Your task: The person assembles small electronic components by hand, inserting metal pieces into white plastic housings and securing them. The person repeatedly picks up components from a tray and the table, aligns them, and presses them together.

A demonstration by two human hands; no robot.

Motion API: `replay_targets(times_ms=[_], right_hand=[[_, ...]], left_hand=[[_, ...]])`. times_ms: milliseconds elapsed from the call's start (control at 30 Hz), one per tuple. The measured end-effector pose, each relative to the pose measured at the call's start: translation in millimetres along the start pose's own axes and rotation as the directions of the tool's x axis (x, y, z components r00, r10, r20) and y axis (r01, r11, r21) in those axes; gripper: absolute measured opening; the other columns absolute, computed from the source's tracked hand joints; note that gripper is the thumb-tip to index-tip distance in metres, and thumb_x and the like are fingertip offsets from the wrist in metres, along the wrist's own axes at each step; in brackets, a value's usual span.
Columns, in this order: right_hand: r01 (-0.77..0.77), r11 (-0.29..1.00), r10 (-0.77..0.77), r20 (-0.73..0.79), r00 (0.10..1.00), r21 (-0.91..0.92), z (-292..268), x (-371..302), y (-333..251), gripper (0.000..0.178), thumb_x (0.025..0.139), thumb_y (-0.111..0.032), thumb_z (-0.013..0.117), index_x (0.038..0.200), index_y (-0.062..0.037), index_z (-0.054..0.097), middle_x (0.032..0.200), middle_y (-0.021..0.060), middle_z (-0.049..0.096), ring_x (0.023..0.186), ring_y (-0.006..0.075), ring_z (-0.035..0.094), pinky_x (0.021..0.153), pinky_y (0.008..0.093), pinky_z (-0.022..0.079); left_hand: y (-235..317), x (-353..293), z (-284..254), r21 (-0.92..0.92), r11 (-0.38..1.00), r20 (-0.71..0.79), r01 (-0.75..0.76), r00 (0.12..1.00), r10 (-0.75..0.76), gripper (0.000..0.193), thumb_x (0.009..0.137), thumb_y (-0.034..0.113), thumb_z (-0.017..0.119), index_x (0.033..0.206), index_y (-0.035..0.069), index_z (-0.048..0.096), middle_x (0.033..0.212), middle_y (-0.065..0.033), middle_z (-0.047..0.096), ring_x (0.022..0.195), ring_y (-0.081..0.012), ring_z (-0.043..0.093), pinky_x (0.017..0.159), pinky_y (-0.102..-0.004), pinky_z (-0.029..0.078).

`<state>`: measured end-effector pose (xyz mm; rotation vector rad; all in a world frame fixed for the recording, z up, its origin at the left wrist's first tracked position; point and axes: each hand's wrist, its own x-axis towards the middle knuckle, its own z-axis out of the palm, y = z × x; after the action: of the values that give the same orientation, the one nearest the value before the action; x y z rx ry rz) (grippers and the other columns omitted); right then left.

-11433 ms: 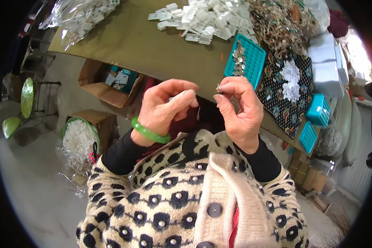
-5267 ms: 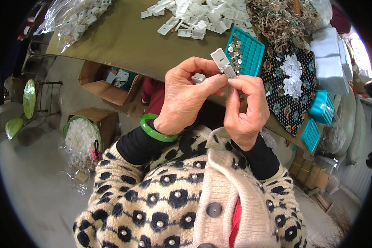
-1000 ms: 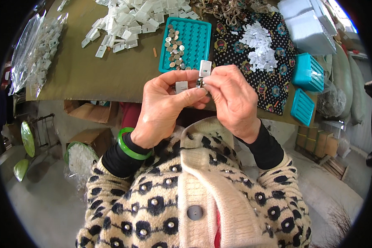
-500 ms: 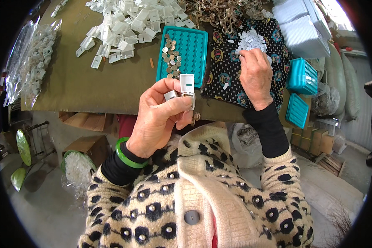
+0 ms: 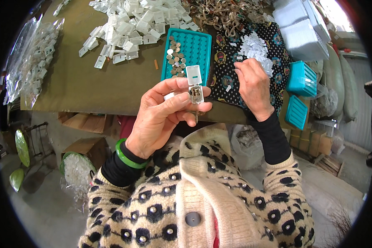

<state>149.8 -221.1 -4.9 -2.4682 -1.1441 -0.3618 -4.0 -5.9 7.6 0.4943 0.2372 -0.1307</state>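
Observation:
My left hand (image 5: 157, 109) grips a small white hinged plastic case (image 5: 196, 93) between thumb and fingers. Its lid stands up, and metal parts show inside. Another white piece (image 5: 169, 96) is tucked behind the thumb. My right hand (image 5: 255, 89) is closed in a pinch just nearer than a pile of small white plastic slips (image 5: 255, 48); whatever its fingertips hold is too small to make out. Under both, a black patterned cloth (image 5: 223, 68) covers part of the table. Beyond my left hand, several small round metal discs (image 5: 177, 60) lie on a teal ridged tray (image 5: 196, 45).
A heap of white plastic cases (image 5: 132, 25) spreads over the far table (image 5: 78, 82). Clear bags of cases (image 5: 37, 62) lie at the left. Tangled cords (image 5: 227, 14) sit at the back. White trays (image 5: 299, 33) and teal trays (image 5: 301, 78) are stacked right.
My right hand has drawn back a little from the slips, toward me. My left hand has turned the case, so its inside now faces up with the metal parts in sight.

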Motion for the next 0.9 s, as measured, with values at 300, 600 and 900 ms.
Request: replay_targets(times_ms=[300,600,900], right_hand=[[-0.019,0.855,0.059,-0.062,0.996,0.518,-22,0,-76,0.008,0.085,0.002,0.066,0.092,-0.0003,0.064,0.086,0.0101,0.063,0.073,0.0223,0.061,0.063,0.0308,0.05],[0.192,0.872,-0.049,-0.31,0.95,0.45,-5,2,-98,0.019,0.076,0.006,0.07,0.092,0.0008,0.062,0.087,0.0116,0.06,0.073,0.0257,0.06,0.061,0.0334,0.049],[0.227,0.853,-0.106,-0.27,0.957,0.47,-5,1,-92,0.018,0.078,0.005,0.069,0.093,0.0005,0.061,0.086,0.012,0.059,0.071,0.027,0.057,0.06,0.035,0.047]], left_hand=[[-9,1,-5,-0.032,0.999,-0.002,-0.04,0.999,0.04,0.021,0.093,0.005,0.062,0.114,0.006,0.059,0.114,-0.0229,0.064,0.098,-0.0314,0.069,0.063,-0.0291,0.058],[-15,-3,-1,-0.01,0.998,-0.073,-0.065,0.995,0.065,0.02,0.091,0.004,0.064,0.111,0.001,0.059,0.095,-0.0144,0.067,0.079,-0.0229,0.071,0.05,-0.0256,0.054],[-20,-3,2,0.052,0.995,-0.114,-0.086,0.989,0.091,0.017,0.09,0.005,0.066,0.106,0.003,0.062,0.088,-0.0141,0.067,0.072,-0.021,0.069,0.049,-0.0249,0.052]])
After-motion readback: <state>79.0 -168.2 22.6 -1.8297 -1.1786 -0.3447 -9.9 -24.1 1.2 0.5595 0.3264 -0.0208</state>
